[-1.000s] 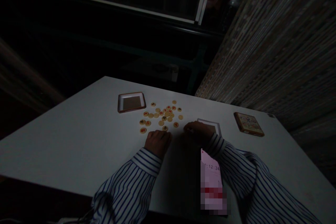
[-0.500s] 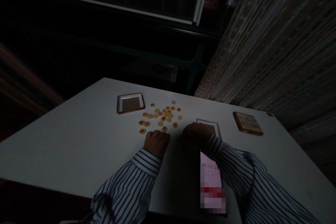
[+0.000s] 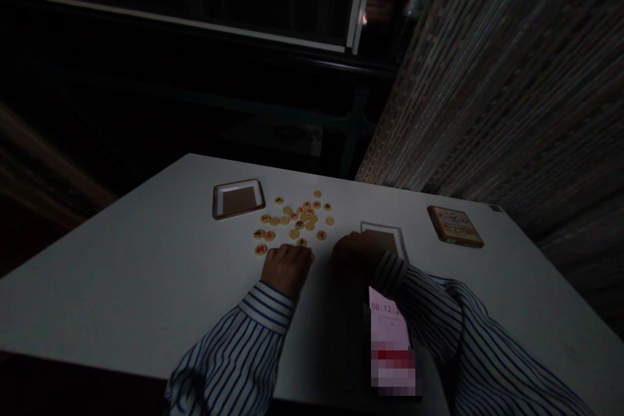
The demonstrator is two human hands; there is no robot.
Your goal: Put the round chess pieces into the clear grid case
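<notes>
On the pale pink phone screen (image 3: pixel 390 338) lying lit between my striped sleeves I can read a timer, "00:12:2", its last digit cut off. The small round tan game discs (image 3: pixel 292 221) carry red and black marks too small to read. The flat brown square box lid (image 3: pixel 455 225) shows an unreadable picture.

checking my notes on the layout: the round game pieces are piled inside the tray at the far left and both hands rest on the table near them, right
Not quite. The round game pieces lie scattered on the bare table, beside the tray, not inside it; the head view shows this. The left hand and right hand do rest on the table near them.
</notes>
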